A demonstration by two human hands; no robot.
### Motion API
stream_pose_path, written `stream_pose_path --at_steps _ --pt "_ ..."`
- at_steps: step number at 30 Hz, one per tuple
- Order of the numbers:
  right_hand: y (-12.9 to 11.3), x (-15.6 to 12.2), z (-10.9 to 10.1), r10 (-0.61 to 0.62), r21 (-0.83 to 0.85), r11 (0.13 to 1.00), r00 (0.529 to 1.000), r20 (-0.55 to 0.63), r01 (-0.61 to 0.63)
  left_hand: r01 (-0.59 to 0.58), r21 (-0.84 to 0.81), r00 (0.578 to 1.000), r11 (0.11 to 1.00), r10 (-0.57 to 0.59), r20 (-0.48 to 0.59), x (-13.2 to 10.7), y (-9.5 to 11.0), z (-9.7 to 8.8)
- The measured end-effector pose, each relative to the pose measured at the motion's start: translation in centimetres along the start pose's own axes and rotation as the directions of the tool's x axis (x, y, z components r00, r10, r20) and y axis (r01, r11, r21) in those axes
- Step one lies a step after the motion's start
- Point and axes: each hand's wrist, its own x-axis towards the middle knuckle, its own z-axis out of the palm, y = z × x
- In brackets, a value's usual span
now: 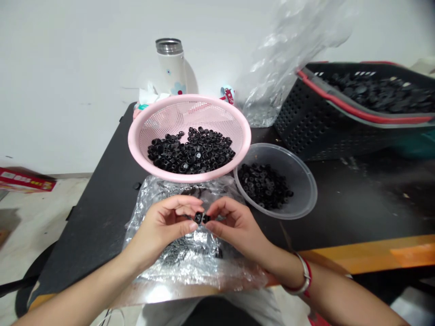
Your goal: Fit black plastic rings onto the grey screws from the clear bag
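My left hand [173,219] pinches a small black plastic part [198,218] between thumb and fingertips. Facing it, my right hand [231,219] pinches another small black piece [205,218]; the two pieces meet or nearly meet, I cannot tell which. Both hands are over a clear plastic bag [183,258], inside which dark contents show faintly. Just beyond them stands a pink perforated basket [136,145] holding many black plastic parts [193,151]. Right of that, a clear round bowl [304,194] contains small black ring-like pieces [265,185].
A large black crate [306,122] with red-edged handle, full of dark parts, stands at the right. Behind the pink basket are an uncapped flask [171,68] and crumpled tissue [149,95]. Clear plastic film [272,77] rises against the wall. The black table [98,217] has an orange-yellow front edge.
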Motion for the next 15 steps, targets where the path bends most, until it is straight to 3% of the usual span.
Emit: stream_pose_path --at_steps 7,11,15 --pt "0.06 -0.1 -0.11 -0.006 -0.033 0.999 1.0 0.001 0.006 0.013 0.015 1.0 1.0 -0.013 -0.001 -0.04 -0.2 0.01" --pt "-0.07 -0.19 -0.06 -0.072 -0.069 0.995 0.997 -0.025 0.07 0.038 0.081 0.999 0.996 -0.036 -0.017 -0.01 -0.35 0.05" --pt "-0.28 -0.22 0.03 -0.088 -0.062 0.994 0.995 -0.05 0.085 -0.017 0.159 1.0 0.987 0.018 -0.009 -0.01 -0.32 0.31"
